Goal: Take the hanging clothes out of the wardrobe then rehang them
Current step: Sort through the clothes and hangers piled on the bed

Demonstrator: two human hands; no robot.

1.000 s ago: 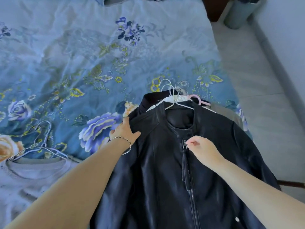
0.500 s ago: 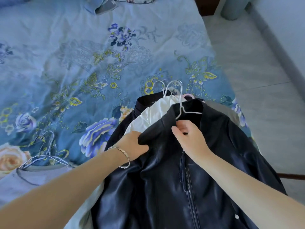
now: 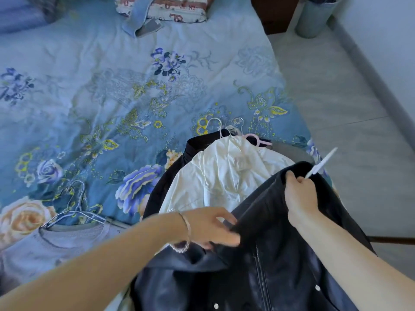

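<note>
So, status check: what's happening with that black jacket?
Left hand pinches black jacket front edge; right hand grips collar and white hanger. Jacket lies partly over white shirt on bed. Nothing blocking the hands.

At five o'clock we saw the black jacket (image 3: 280,277), leather-like with a dull gloss. The white shirt (image 3: 224,176) near the middle looked like matt, creased cloth. The white hanger (image 3: 321,163) at three o'clock and the pink hanger (image 3: 256,140) seemed to be smooth plastic. At eight o'clock, the wire hangers (image 3: 74,209) were shiny metal and the grey sweater (image 3: 56,245) a fine knit. The bedspread (image 3: 112,75) was smooth printed cloth.
</note>
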